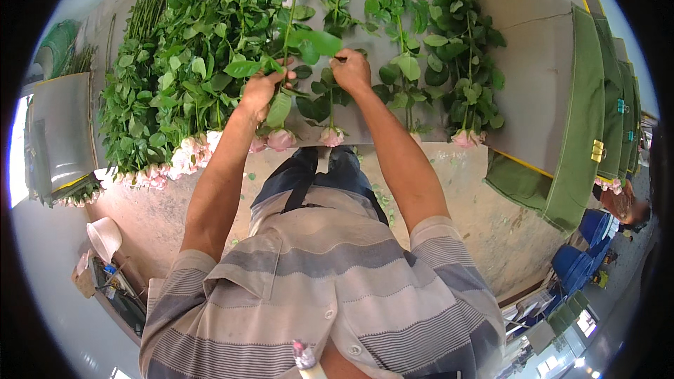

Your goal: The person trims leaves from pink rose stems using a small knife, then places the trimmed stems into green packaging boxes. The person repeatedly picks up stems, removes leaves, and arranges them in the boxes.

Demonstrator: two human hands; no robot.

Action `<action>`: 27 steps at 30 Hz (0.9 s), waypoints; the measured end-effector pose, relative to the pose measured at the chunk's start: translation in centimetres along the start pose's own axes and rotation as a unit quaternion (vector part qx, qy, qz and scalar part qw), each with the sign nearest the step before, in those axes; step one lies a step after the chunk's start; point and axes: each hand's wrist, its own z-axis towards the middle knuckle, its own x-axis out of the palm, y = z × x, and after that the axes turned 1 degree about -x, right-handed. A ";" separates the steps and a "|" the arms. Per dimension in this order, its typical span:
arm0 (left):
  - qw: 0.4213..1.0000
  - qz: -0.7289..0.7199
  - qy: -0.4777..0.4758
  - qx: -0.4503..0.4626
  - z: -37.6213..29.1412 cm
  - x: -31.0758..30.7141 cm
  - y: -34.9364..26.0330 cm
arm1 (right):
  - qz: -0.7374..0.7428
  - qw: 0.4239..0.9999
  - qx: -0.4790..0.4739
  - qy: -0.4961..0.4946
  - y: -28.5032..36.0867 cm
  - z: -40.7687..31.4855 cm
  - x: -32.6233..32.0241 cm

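Observation:
My left hand [266, 87] is closed around the leafy stem of a rose [281, 139], whose pale pink bloom points toward me at the table edge. Beside it, my right hand [352, 69] has curled fingers with something small and dark at the thumb. A blurred rose leaf [318, 42] reaches to its fingertips; whether they pinch it is unclear. Below the right hand lies a single rose [332, 137], its head near the edge. Leafy rose stems [195, 47] are heaped to the left, with many pink blooms [192, 153] along the front.
More roses [467, 138] lie on the grey tabletop [358, 116] to the right. A panel with green fabric [576, 116] and a yellow binder clip [597, 150] stands beyond. Blue tubs [571, 268] and another person [621, 202] are far right. Leaf scraps litter the floor [447, 184].

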 end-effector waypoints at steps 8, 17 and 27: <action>0.997 -0.072 0.021 -0.009 -2.7 5.5 -2.0 | -0.024 0.995 -0.097 0.018 -0.6 -0.2 1.1; 0.910 0.345 -0.047 0.225 3.0 11.9 5.8 | 0.075 0.997 -0.019 0.028 -1.2 0.8 -5.5; 0.814 0.542 -0.035 0.204 2.0 12.2 5.6 | 0.005 0.999 0.050 -0.012 -1.6 0.5 -5.3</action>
